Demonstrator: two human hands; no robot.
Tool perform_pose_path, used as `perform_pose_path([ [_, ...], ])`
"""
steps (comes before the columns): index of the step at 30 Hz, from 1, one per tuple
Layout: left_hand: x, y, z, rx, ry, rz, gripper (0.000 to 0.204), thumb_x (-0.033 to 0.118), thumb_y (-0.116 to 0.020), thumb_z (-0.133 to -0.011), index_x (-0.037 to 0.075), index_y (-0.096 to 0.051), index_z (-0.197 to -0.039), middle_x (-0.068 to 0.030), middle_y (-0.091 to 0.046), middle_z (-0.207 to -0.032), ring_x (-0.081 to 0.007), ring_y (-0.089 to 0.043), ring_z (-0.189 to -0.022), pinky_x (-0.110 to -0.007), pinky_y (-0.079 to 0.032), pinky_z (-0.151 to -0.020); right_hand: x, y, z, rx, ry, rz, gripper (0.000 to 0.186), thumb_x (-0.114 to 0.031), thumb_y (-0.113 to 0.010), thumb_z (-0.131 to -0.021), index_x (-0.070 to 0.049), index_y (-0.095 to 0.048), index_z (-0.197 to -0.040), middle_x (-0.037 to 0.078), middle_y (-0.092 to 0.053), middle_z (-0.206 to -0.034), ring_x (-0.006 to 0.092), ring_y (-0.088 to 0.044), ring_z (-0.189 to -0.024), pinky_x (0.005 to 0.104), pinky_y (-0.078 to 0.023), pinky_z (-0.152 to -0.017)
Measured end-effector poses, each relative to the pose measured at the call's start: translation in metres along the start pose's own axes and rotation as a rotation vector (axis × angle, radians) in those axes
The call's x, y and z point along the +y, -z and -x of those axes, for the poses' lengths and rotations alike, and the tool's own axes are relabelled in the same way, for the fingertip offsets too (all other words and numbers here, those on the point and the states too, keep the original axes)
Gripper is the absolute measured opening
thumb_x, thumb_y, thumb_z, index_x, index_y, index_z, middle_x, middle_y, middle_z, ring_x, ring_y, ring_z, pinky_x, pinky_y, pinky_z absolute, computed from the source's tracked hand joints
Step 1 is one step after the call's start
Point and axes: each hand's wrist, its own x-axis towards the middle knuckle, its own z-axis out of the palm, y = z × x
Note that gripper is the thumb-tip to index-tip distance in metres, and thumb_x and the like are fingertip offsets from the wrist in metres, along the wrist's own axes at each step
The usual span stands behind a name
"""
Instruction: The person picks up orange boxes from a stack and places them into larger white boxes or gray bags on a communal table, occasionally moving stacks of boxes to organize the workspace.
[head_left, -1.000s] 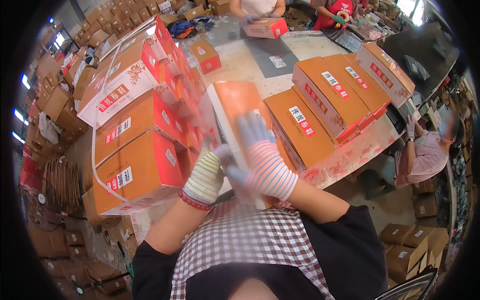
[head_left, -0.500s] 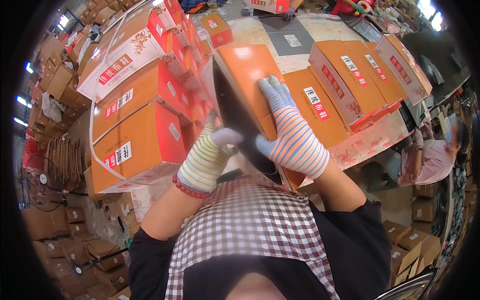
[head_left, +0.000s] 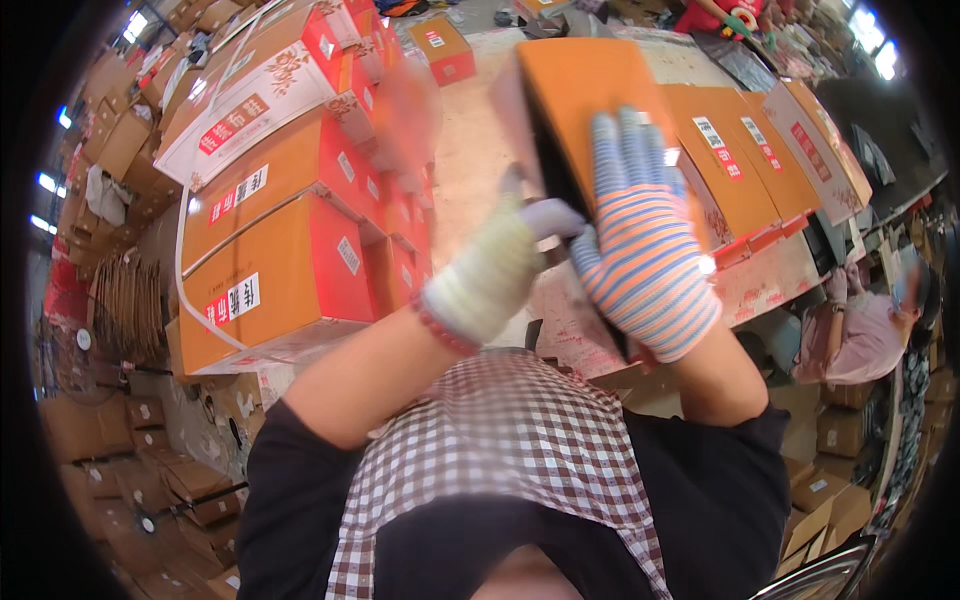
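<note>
A shoe box with an orange lid [head_left: 590, 85] is tilted between my hands above the table. Dark contents show along the gap at its left side; I cannot make out what they are. My right hand [head_left: 650, 250], in a blue-and-orange striped glove, lies with its fingers along the lid and its thumb at the near edge. At the box's left side is my left hand [head_left: 490, 265], in a pale yellow-and-grey glove with a red bead bracelet. It is blurred, its thumb and fingers at the box's edge.
Strapped orange-and-red shoe boxes [head_left: 265, 275] are stacked at the left. More orange boxes [head_left: 740, 160] stand in a row at the right, and one small box [head_left: 442, 50] sits farther back on the table [head_left: 465, 140]. Co-workers are at the far side and right [head_left: 860, 330].
Both hands have moved right and slightly away from me with the shoe box. The dark opening at its left side looks narrower. A blurred patch appears beside the left stack.
</note>
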Motion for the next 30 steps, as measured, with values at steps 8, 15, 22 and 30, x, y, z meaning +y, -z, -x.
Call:
perform_pose_path([
  [8,0.004,-0.032,0.01,-0.399,0.147,-0.691,0.074,0.038,-0.069,-0.097,0.011,-0.039,-0.158,-0.0187,-0.044,-0.157,-0.0312,-0.038,-0.148,-0.047,-0.036,-0.117,0.14,-0.096,-0.02,-0.32,-0.188,0.105,0.086,-0.043,-0.065,-0.093,-0.007,-0.029,-0.162,0.018,-0.027,-0.169,0.0369,-0.024,-0.156,0.0587,-0.024,-0.123],
  [15,0.141,0.059,0.143,0.166,-0.428,-1.584,0.07,0.028,-0.069,-0.094,-0.002,-0.044,-0.152,-0.0283,-0.051,-0.149,-0.0395,-0.049,-0.14,-0.044,-0.039,-0.115,0.08,-0.061,-0.021,-0.206,-0.051,0.137,0.06,-0.042,-0.058,-0.1,-0.005,-0.053,-0.147,0.021,-0.051,-0.152,0.0375,-0.045,-0.144,0.0515,-0.034,-0.119],
  [22,0.161,0.308,0.26,1.352,-0.004,-1.955,0.077,0.047,-0.065,-0.099,-0.002,-0.042,-0.153,-0.032,-0.052,-0.144,-0.047,-0.052,-0.131,-0.052,-0.043,-0.11,-0.054,-0.102,-0.023,-0.817,-0.153,-1.362,0.076,-0.044,-0.073,-0.094,-0.002,-0.047,-0.151,0.018,-0.054,-0.15,0.0301,-0.051,-0.139,0.0422,-0.041,-0.115],
  [30,0.118,0.156,0.207,1.07,-0.268,-1.704,0.089,0.043,-0.079,-0.088,0.001,-0.039,-0.156,-0.0255,-0.052,-0.138,-0.0414,-0.056,-0.124,-0.048,-0.044,-0.107,-0.068,-0.099,-0.032,-0.707,-0.392,-2.053,0.072,-0.045,-0.062,-0.102,0.0,-0.041,-0.154,0.01,-0.052,-0.152,0.018,-0.047,-0.139,0.0376,-0.037,-0.118],
])
